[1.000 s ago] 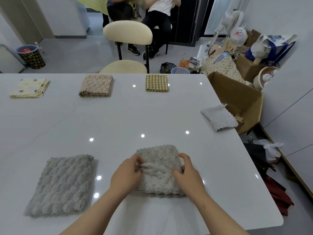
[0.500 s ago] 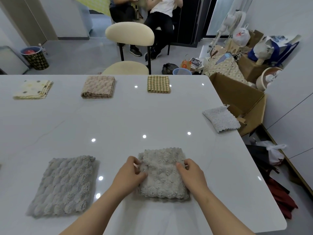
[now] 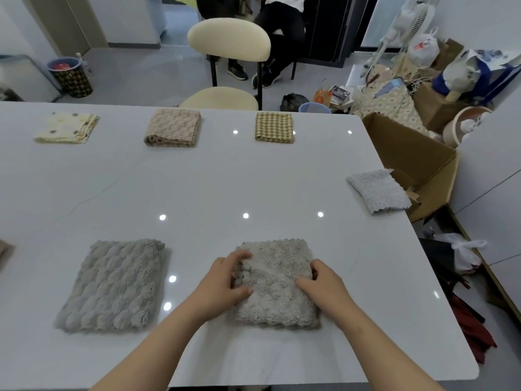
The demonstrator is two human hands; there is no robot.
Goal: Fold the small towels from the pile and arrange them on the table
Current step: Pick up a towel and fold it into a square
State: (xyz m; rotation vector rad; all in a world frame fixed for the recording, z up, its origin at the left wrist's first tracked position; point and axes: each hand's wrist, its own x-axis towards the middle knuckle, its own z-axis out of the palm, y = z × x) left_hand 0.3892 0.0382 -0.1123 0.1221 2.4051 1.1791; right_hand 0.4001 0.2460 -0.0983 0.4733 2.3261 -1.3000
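A fluffy grey towel lies folded into a square on the white table, near the front edge. My left hand grips its left edge, fingers curled over the top and thumb lying on the cloth. My right hand holds the right edge the same way. A second folded grey towel lies flat to the left. Along the far edge sit a yellow dotted towel, a beige towel and a green checked towel. A pale grey towel lies at the right edge.
An open cardboard box stands against the table's right side, with bags and clutter behind it. A cream chair is pushed in at the far side, and a seated person's legs show behind it. A scrap of cloth shows at the left border.
Both hands stay at the sides of the grey towel and have shifted a little along its edges. The towel now lies flatter and squarer.
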